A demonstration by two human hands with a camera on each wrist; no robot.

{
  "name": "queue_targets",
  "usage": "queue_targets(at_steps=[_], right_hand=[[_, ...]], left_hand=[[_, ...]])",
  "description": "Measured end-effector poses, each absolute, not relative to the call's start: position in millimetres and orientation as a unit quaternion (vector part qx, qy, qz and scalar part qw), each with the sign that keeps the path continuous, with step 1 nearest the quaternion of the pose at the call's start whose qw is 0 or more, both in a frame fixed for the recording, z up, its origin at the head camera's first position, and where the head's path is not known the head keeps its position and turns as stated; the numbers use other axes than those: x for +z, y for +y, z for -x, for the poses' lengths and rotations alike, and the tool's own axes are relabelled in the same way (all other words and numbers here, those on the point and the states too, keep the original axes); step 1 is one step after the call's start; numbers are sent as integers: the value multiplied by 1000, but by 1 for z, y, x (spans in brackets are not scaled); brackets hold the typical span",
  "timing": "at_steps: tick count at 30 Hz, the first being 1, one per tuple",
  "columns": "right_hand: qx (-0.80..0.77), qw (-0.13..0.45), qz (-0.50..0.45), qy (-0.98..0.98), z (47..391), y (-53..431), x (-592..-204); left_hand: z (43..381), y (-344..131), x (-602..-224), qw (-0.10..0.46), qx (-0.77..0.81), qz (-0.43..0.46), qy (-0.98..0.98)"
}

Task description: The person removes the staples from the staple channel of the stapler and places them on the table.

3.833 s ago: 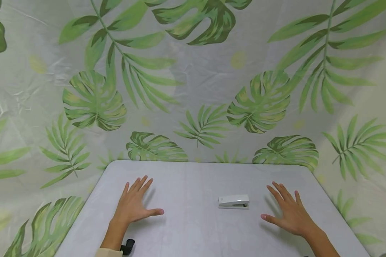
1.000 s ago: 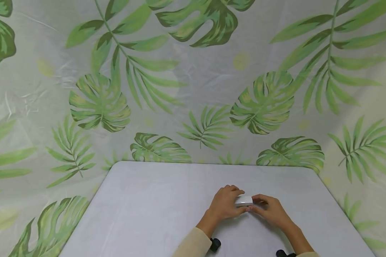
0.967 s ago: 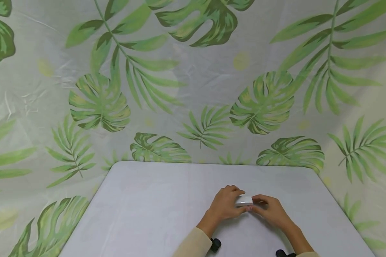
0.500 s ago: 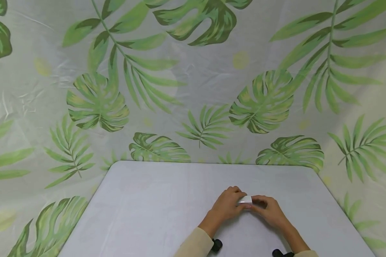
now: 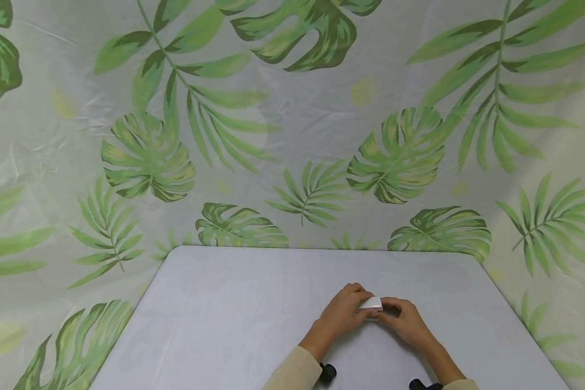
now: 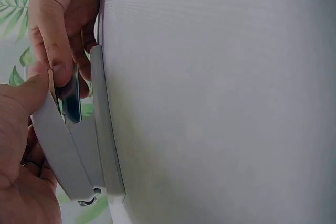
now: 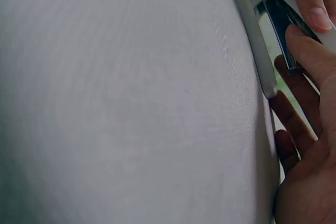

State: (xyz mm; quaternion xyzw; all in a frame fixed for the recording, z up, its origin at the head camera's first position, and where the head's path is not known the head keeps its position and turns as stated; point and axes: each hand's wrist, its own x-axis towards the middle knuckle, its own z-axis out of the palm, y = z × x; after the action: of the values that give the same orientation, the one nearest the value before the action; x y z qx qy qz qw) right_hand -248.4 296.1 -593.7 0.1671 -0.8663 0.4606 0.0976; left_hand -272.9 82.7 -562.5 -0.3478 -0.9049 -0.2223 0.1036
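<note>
A white stapler [image 5: 372, 304] stands on the table, right of the middle, largely covered by both hands in the head view. My left hand [image 5: 338, 313] grips its upper cover from the left, the thumb along the near side. In the left wrist view the cover [image 6: 52, 140] is tilted up off the metal staple channel [image 6: 72, 98], and the base [image 6: 106, 129] lies along the tabletop. From the right, my right hand [image 5: 411, 323] has its thumb and fingers at the stapler's front end. The right wrist view shows the right thumb [image 7: 310, 53] against the dark metal channel [image 7: 278, 24].
The table [image 5: 224, 314] has a white cover and rounded far corners. Behind it hangs a curtain [image 5: 292, 135] printed with green leaves. Dark wrist-camera mounts [image 5: 327, 374] stick out below the beige sleeves [image 5: 294, 371].
Earliest, both hands were spread apart over the table with the stapler closed between them. They have since come together on it; over the last second the hands have shifted only slightly.
</note>
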Motion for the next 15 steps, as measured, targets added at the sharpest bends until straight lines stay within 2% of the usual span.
queue_targets(at_steps=[8,15], right_hand=[[462,84,-155,-869,246,291,-592],[456,71,-131,-877,245,289,-585]], left_hand=[[269,79,-557,90,-239,345,-903],[268,74,-549,104,-249,342,-900]])
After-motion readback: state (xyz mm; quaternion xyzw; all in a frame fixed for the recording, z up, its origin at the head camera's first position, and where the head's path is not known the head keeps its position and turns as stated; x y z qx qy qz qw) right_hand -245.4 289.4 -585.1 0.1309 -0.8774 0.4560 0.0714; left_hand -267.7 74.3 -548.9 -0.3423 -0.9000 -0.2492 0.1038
